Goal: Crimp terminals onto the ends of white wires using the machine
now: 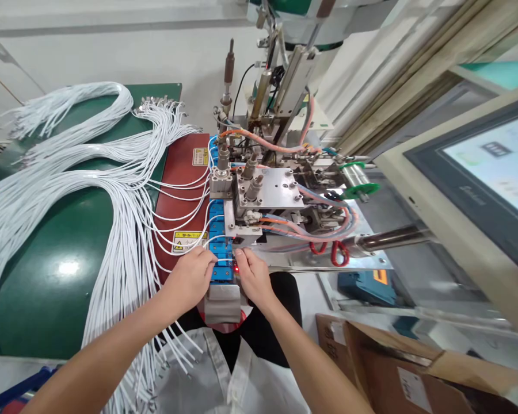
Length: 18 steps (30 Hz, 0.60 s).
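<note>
A short stretch of white cable (224, 260) lies across a row of blue fixture blocks (221, 273). My left hand (193, 275) is closed on this cable at the left edge of the blocks, its thumb and forefinger pinched together. On the right edge, my right hand (252, 276) is closed with its fingertips at the cable's other end; the tip itself is hidden by the fingers. A red light glows beside the right fingertips. Farther up the row, more white cables (190, 217) run from the left into the blue blocks, beneath the metal machine head (270, 190).
Large bundles of white cables (90, 150) cover a green table (38, 310), some hanging over its front edge. A red-brown plate (183, 161) bears warning labels. A solder-like wire spool (358, 179), a screen (496, 155) and cardboard boxes (384, 368) are on the right.
</note>
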{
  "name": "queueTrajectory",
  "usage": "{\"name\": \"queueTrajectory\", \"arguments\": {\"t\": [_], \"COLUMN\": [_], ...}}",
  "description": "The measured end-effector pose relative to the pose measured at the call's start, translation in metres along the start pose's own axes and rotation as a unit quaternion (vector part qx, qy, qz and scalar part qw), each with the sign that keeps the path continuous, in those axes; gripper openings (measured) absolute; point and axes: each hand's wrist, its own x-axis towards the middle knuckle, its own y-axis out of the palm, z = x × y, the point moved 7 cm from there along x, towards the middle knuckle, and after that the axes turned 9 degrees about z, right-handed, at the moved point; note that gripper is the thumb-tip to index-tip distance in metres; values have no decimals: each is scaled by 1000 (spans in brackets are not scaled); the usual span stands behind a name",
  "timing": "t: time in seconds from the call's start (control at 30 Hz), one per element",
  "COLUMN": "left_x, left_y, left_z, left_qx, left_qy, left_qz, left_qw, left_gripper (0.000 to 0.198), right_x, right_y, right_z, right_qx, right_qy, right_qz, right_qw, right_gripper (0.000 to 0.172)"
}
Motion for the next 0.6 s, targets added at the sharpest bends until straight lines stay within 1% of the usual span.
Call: {"name": "queueTrajectory", "arguments": {"t": [0.1, 0.17, 0.23, 0.33, 0.43, 0.47, 0.5, 0.53, 0.57, 0.6], "left_x": [-4, -6, -7, -8, -16, -20, -25, -31, -38, -48], "left_y": [1, 1, 2, -2, -14, -17, -16, -12, -5, 3], "left_z": [-2, -4, -5, -5, -10, -13, -18, -22, -27, -32], "left_qx": [46, 83, 95, 76, 70, 68, 63, 57, 53, 56], "left_qy": [3, 15, 34, 51, 48, 50, 57, 69, 85, 103], "left_qz": [-8, -18, -21, -31, -57, -45, -13, 39, 103, 169], "left_qw": [999, 996, 995, 995, 995, 995, 996, 995, 990, 979], "left_gripper": [20, 22, 23, 23, 22, 21, 19, 19, 19, 18], "right_x": [2, 2, 3, 1, -3, -5, -6, -8, -9, -11], "right_y": [2, 3, 2, -10, -24, -27, -31, -35, -37, -39], "right_z": [-1, -2, -4, -11, -16, -16, -16, -16, -15, -15], "right_qx": [20, 25, 31, 90, 175, 196, 214, 231, 246, 259], "right_qy": [-2, -2, 2, 18, 18, 12, 6, 0, -4, -8], "right_qz": [-29, -33, -39, -78, -117, -123, -130, -135, -138, -138], "right_qw": [999, 999, 999, 993, 977, 973, 968, 964, 959, 956], "right_gripper": [35, 36, 36, 35, 36, 36, 37, 37, 38, 39]}}
